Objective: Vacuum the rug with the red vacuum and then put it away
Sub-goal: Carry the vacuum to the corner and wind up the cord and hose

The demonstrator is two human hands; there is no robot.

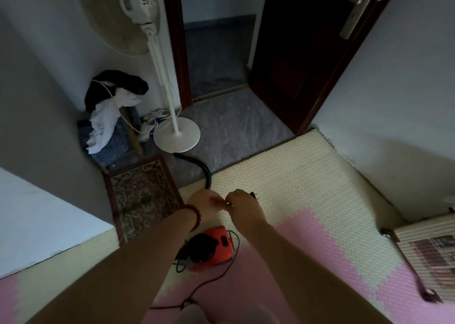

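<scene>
The red vacuum [211,248] sits on the foam floor mat below my forearms, its black top facing up. Its black hose [200,168] curves away toward the fan base. A thin black power cord [209,280] trails from the vacuum toward me. The patterned rug [144,197] lies to the left of the vacuum, beside the wall. My left hand [205,204] and my right hand [245,206] meet above the vacuum, fingers curled, pinching something small and dark; a dark tip sticks out past my right hand. What exactly they hold is unclear.
A white standing fan [176,134] stands behind the rug. Clothes are piled on a stool [110,107] in the corner. A dark door [307,52] stands open onto a grey floor. A radiator-like slatted object [428,254] sits at the right. A white bed edge [37,215] is at the left.
</scene>
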